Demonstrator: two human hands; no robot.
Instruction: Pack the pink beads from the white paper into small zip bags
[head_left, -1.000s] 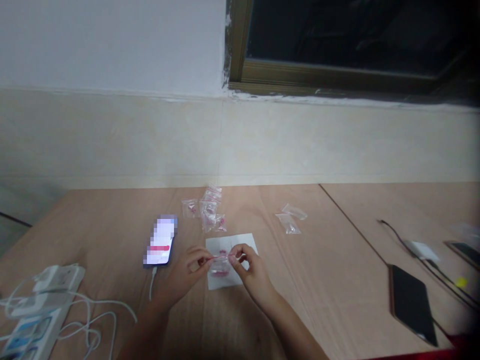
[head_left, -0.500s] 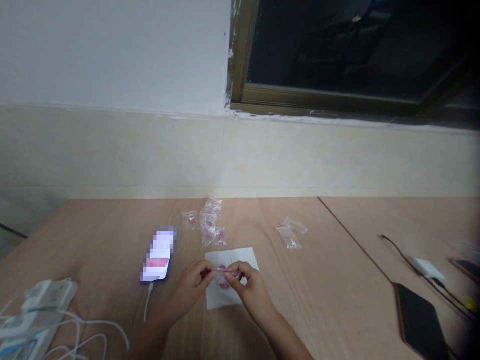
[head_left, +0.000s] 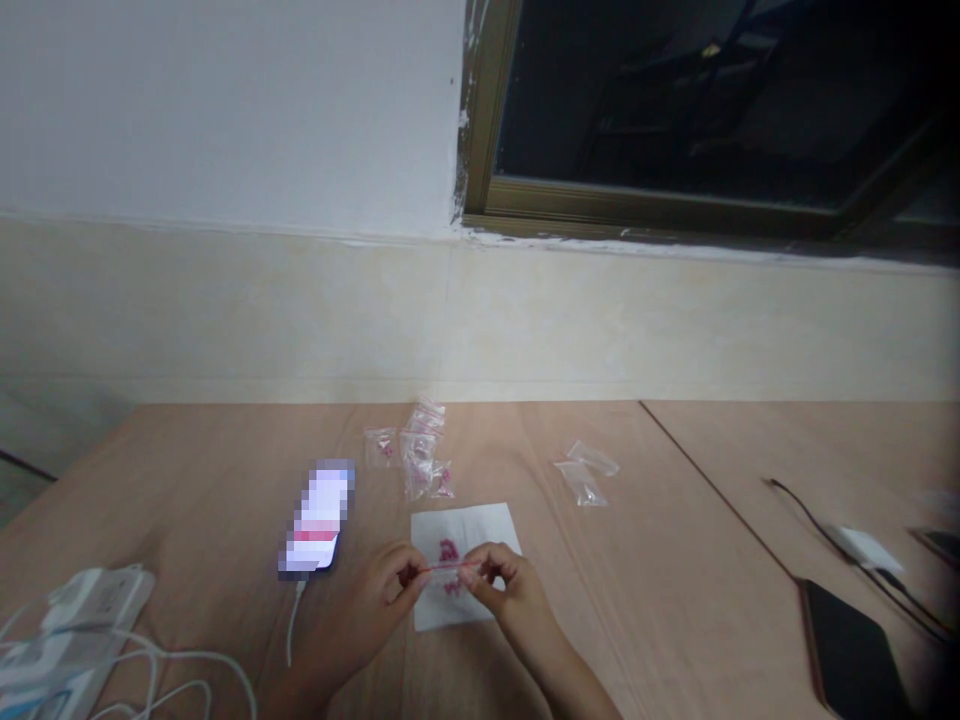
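Wooden tabletop (head_left: 675,620) fills the lower view. White sheet (head_left: 487,522) lies on it in front of you, partly behind your hands. Left hand (head_left: 391,582): thumb and fingertips pinched on one end of a red-edged bag (head_left: 448,567). Right hand (head_left: 506,585): same pinch, other end. The bag is over the sheet, its red strip running between your hands. Beyond the sheet, slightly left: cluster of bags (head_left: 418,464), pink bits inside; reads as the finished share. Farther right, two clear bags (head_left: 582,484) close together, no pink showing; probably those left. Smallest, pink pieces (head_left: 448,549) on both sides of the strip; too blurred to tell which are bagged, or whether yours is sealed. Call this one partway.
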